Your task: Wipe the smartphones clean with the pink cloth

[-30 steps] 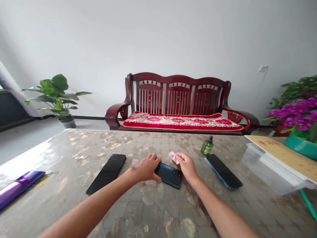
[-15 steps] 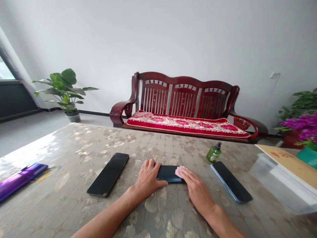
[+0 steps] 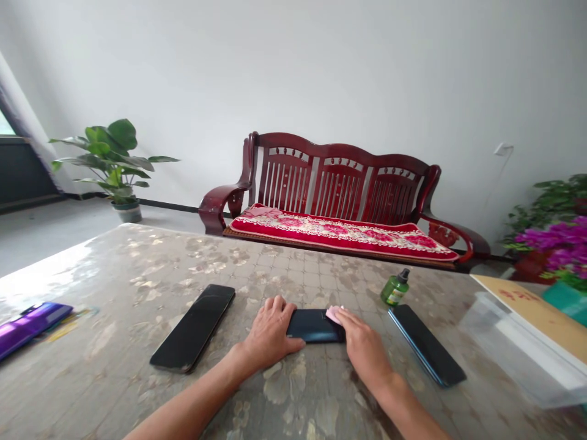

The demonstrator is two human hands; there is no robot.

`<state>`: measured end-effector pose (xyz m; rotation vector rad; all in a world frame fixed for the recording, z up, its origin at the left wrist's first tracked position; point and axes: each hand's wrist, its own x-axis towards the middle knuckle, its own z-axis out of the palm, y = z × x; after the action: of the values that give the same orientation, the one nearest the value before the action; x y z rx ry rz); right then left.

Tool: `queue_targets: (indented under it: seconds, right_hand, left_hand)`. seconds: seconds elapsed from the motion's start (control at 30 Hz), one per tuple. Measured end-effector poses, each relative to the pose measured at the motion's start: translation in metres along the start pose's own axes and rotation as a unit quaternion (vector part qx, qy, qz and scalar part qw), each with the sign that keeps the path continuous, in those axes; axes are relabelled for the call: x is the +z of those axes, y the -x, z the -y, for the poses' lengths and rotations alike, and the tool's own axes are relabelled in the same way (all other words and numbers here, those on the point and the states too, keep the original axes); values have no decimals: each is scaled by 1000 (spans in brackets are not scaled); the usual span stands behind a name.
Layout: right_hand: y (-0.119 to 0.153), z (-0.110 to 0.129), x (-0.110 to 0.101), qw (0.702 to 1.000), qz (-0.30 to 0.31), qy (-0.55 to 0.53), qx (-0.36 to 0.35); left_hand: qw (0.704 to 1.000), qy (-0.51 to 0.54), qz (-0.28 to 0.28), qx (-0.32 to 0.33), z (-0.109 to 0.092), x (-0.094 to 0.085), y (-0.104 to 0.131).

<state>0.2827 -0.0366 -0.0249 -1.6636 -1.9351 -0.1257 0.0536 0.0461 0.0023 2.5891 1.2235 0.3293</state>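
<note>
A dark blue phone [image 3: 314, 326] lies flat and sideways on the patterned table [image 3: 284, 391]. My left hand [image 3: 271, 327] grips its left end, thumb along the near edge and fingers at the far edge. A small pink cloth [image 3: 334, 313] is pinched under the fingertips of my right hand [image 3: 364, 345], at the phone's right end near its far corner. Left of my hands lies a larger black phone [image 3: 195, 329]. To the right, another dark phone with a blue edge [image 3: 426, 345] lies at a slant.
A green spray bottle [image 3: 395, 288] stands behind the right phone. At the right are a clear plastic box [image 3: 509, 351], a tan folder [image 3: 532, 305] and purple flowers [image 3: 557, 244]. A purple case [image 3: 34, 327] lies far left. Beyond the table stands a wooden bench [image 3: 339, 183].
My right hand has drawn the pink cloth slightly toward the phone's far right corner, and the cloth looks more bunched. The view has shifted a little; my left hand keeps its hold.
</note>
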Motion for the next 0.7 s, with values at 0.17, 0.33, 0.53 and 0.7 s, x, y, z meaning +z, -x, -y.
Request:
queue_targets:
  seconds: [0.17, 0.33, 0.53, 0.7]
  right_hand:
    - [-24, 24, 24, 1000, -5, -6, 0]
    - [-29, 43, 24, 996, 25, -39, -72]
    - [-15, 13, 16, 998, -15, -42, 45]
    - [-6, 6, 26, 992, -53, -76, 89]
  left_hand:
    - [1000, 13, 8, -1, 3, -3, -3]
    - [999, 25, 20, -30, 4, -4, -7]
    - [998, 28, 24, -50, 5, -5, -11]
    - [997, 29, 29, -69, 6, -1, -12]
